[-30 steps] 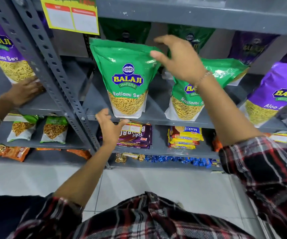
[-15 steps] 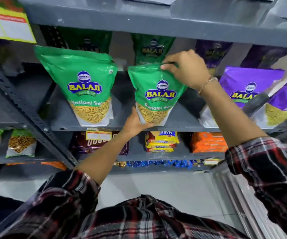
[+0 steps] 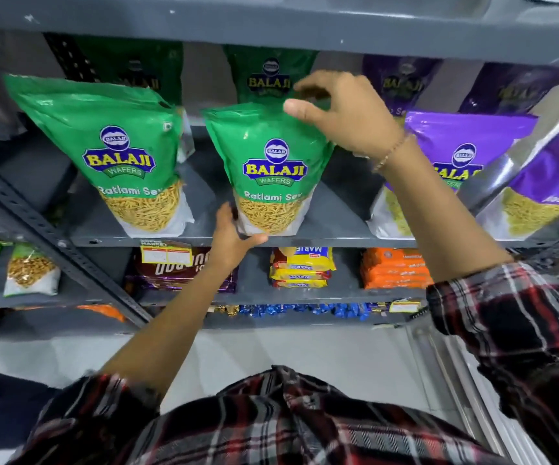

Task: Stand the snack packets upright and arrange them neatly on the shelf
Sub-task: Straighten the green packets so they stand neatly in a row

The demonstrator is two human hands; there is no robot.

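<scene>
A green Balaji Ratlami Sev packet point(image 3: 271, 162) stands upright on the grey shelf point(image 3: 338, 226), at its middle. My left hand point(image 3: 234, 233) grips its lower left corner, thumb under the bottom edge. My right hand point(image 3: 348, 112) hovers at the packet's top edge with fingers spread; only the thumb is at the edge. A second green packet point(image 3: 120, 156) stands to the left. A purple Balaji packet point(image 3: 466, 156) stands to the right, and another purple packet point(image 3: 546, 182) leans at the far right. More green packets point(image 3: 268, 78) and purple ones stand in the dark back row.
The shelf above point(image 3: 271, 21) hangs low over the packets. A slotted grey upright point(image 3: 36, 226) runs diagonally at the left. On the lower shelf lie yellow Marie biscuit packs point(image 3: 300, 266), orange packs point(image 3: 394, 268), brown packs point(image 3: 177, 273) and a price tag point(image 3: 165, 255).
My right hand has let go of the middle green packet's top and spread its fingers. My left hand has stayed at the packet's bottom corner. The view has shifted slightly.
</scene>
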